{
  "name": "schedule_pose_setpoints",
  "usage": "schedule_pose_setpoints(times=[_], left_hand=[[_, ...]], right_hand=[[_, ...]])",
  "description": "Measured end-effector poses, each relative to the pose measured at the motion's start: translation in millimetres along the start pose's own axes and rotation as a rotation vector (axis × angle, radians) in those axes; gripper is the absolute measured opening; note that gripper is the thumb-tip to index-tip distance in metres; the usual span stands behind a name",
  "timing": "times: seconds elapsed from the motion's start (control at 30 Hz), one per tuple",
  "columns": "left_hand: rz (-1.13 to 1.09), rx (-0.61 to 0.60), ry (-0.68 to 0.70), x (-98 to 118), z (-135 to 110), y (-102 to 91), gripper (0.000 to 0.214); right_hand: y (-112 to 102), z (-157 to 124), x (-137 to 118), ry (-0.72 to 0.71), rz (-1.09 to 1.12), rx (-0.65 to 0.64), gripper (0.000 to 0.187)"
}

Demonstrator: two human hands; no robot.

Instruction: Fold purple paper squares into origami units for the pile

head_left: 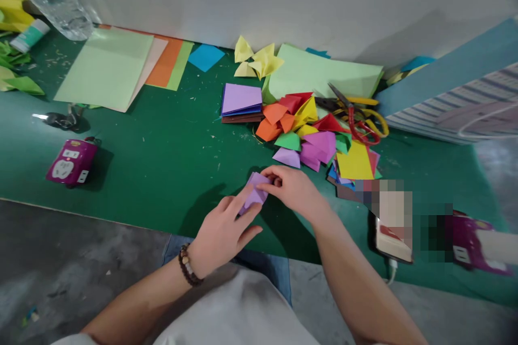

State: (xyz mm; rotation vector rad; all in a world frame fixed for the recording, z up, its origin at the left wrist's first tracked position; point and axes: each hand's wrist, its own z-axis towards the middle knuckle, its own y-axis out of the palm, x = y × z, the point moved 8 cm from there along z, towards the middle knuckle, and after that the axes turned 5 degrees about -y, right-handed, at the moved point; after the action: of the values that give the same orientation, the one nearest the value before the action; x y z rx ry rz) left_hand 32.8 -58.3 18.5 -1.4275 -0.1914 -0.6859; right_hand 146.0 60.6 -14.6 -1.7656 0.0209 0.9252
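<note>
Nearest, over the person's white shirt and blue denim jeans, the two bare hands meet above the near edge of a green cutting mat. The left hand, with a brown beaded bracelet on its wrist, and the right hand are both closed on a folded lilac paper square, pinching it between their fingertips. The paper is held just off the mat, between the hands.

To the right, a pixelated patch partly covers a dark-edged object with a white cable, beside a purple-and-white power socket. On the left of the mat lies a second purple power socket.

Farther on, a heap of folded paper pieces in orange, red, yellow, pink and green sits beside a stack of purple-topped paper squares. Scissors with red and yellow handles rest on a pale green sheet, with a yellow folded paper shape beside it. At the far left lie overlapping pale green, orange and peach sheets, with a blue paper square to their right. A striped paper bag leans at the far right.
</note>
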Motion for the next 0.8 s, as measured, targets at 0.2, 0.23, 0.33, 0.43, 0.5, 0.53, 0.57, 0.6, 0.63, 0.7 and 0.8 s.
schedule_pose_setpoints(times=[0.2, 0.23, 0.33, 0.43, 0.5, 0.53, 0.57, 0.6, 0.63, 0.7, 0.8], left_hand=[[0.024, 0.01, 0.019, -1.7, -2.8, 9.5, 0.026], [0.034, 0.017, 0.037, -1.2, -3.9, 10.5, 0.025], [0.084, 0.026, 0.089, 1.1, -6.1, 12.7, 0.024], [0.133, 0.007, 0.116, 2.3, -6.8, 16.0, 0.025], [0.152, -0.001, 0.121, 2.4, -6.9, 17.7, 0.025], [0.157, -0.003, 0.119, 2.1, -6.8, 18.2, 0.025], [0.159, -0.005, 0.114, 1.6, -6.7, 18.6, 0.025], [0.16, -0.01, 0.108, 1.1, -6.6, 19.2, 0.025], [0.16, -0.018, 0.106, 0.9, -6.7, 19.9, 0.025], [0.158, -0.046, 0.102, 0.3, -7.2, 22.2, 0.024], [0.135, -0.087, 0.063, -2.5, -8.3, 25.3, 0.026]], right_hand=[[4.4, -0.4, -10.1, -0.09, -0.127, 0.096, 0.015], [5.2, -0.5, -13.8, -0.125, -0.16, 0.112, 0.015], [6.3, -1.0, -22.7, -0.199, -0.223, 0.155, 0.017], [6.9, -1.5, -25.3, -0.21, -0.244, 0.179, 0.017], [7.6, -2.1, -25.4, -0.208, -0.252, 0.188, 0.017], [8.0, -2.5, -25.2, -0.205, -0.256, 0.193, 0.016], [8.4, -3.0, -24.8, -0.201, -0.259, 0.197, 0.016], [8.8, -3.6, -24.4, -0.197, -0.261, 0.201, 0.015], [9.1, -4.1, -24.0, -0.195, -0.261, 0.206, 0.015], [9.9, -5.0, -23.6, -0.194, -0.256, 0.212, 0.015], [10.8, -5.4, -23.3, -0.195, -0.253, 0.215, 0.016]])
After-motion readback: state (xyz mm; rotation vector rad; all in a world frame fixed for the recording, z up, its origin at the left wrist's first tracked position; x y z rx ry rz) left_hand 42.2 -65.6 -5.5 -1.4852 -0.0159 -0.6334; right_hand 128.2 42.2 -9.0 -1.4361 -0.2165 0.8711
